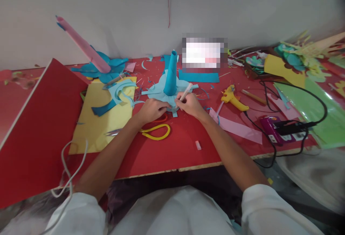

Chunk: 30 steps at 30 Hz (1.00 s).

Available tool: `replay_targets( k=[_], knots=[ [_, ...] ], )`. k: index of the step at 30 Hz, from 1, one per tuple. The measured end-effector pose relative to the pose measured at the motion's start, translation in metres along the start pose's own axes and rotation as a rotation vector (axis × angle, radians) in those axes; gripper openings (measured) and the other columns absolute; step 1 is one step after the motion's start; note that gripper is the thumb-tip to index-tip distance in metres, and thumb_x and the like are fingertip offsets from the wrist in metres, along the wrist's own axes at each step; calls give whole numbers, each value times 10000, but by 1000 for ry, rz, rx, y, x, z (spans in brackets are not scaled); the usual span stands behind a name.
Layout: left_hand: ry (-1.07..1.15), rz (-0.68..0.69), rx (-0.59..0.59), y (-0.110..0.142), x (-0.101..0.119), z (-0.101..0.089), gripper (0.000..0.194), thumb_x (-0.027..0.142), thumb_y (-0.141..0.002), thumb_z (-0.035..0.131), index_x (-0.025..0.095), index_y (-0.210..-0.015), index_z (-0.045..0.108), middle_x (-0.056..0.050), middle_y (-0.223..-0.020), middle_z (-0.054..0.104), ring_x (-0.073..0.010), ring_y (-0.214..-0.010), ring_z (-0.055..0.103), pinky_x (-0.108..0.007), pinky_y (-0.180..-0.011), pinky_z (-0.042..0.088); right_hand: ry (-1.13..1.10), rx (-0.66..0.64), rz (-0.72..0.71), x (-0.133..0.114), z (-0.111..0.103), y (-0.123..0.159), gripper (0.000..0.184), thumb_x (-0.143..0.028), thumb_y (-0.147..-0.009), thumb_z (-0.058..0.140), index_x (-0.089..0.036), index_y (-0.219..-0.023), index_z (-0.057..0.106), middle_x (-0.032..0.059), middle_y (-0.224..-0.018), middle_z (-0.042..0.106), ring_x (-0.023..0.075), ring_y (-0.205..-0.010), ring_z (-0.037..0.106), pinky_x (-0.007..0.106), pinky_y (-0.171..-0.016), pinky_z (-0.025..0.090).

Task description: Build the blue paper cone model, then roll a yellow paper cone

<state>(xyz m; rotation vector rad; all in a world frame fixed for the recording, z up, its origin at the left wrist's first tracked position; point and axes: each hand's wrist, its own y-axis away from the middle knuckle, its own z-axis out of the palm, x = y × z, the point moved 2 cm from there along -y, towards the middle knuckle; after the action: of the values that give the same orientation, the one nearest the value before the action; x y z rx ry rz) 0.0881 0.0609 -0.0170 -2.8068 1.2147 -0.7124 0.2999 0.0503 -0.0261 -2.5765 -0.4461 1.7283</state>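
Observation:
A dark blue paper cone stands upright on a light blue paper base with tabs sticking out around its rim. My right hand is closed around a pale pen, its lower end down at the front part of the base. At the front left edge of the same base, my left hand has its fingers curled and pressed together on the paper; the fingertips are partly hidden. Scissors with yellow handles lie just below my left hand. A small pink eraser-like block rests nearer the table edge.
Yellow paper with blue scraps lies left, beside a raised red board. Behind it a pink tube leans from a blue base. To the right are a yellow glue gun, pink strip, purple box and black cables.

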Motion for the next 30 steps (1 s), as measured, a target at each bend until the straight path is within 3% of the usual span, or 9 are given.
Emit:
replay_targets(
  k=[7, 9, 12, 14, 16, 20, 26, 30],
  knots=[
    [-37, -5, 11, 0, 1, 2, 366, 149, -885, 522, 264, -1045, 830, -30, -836, 814, -165, -663, 693, -257, -641, 447, -1, 24, -7, -5, -1, 0, 357, -515, -875, 630, -228, -680, 546, -2, -573, 610, 157, -561, 547, 288, -576, 415],
    [-42, -46, 68, 1, 2, -1, 350, 154, -902, 521, 250, -1056, 821, -41, -888, 817, -182, -728, 717, -268, -685, 477, -1, 123, -27, -6, -3, 2, 408, -567, -900, 606, -232, -678, 530, 1, -578, 594, 160, -572, 538, 293, -580, 413],
    [-22, -157, 280, 2, 3, -10, 346, 173, -959, 487, 213, -1157, 768, -80, -1068, 793, -207, -925, 735, -296, -823, 527, 14, 385, -33, -9, -9, 5, 461, -655, -938, 555, -241, -734, 545, 5, -591, 558, 172, -604, 542, 301, -596, 419],
    [-4, -207, 412, 2, 3, -15, 359, 178, -981, 459, 194, -1250, 697, -113, -1225, 732, -228, -1098, 702, -334, -942, 534, -4, 514, -24, -10, -11, 8, 454, -681, -962, 517, -243, -869, 598, 5, -612, 561, 181, -609, 563, 308, -605, 437],
    [7, -212, 449, 0, 2, -15, 365, 165, -965, 461, 190, -1290, 625, -133, -1374, 653, -252, -1263, 633, -389, -1055, 509, -42, 561, -29, -12, -10, 9, 462, -674, -995, 463, -242, -1043, 619, 32, -712, 637, 193, -644, 611, 319, -636, 472],
    [24, -164, 336, -4, -4, -8, 335, 109, -894, 479, 209, -1211, 524, -134, -1572, 530, -273, -1426, 530, -508, -1222, 374, -22, 499, -43, -16, -5, 8, 452, -641, -1034, 394, -253, -1105, 613, 97, -1015, 733, 227, -856, 706, 337, -768, 522],
    [17, -110, 283, -4, -4, -3, 380, 32, -810, 446, 237, -1129, 426, -123, -1523, 582, -226, -1461, 517, -559, -1306, 241, 101, 216, -47, -24, 4, 9, 353, -572, -1025, 485, -238, -1037, 600, 68, -930, 721, 215, -856, 689, 297, -755, 478],
    [2, -69, 325, -3, -1, -5, 358, 46, -831, 448, 228, -1138, 452, -128, -1500, 599, -238, -1454, 526, -550, -1310, 253, 54, 173, -78, -27, 4, 10, 328, -544, -1001, 547, -243, -1129, 571, 100, -1137, 720, 248, -1029, 702, 328, -863, 507]
  ],
)
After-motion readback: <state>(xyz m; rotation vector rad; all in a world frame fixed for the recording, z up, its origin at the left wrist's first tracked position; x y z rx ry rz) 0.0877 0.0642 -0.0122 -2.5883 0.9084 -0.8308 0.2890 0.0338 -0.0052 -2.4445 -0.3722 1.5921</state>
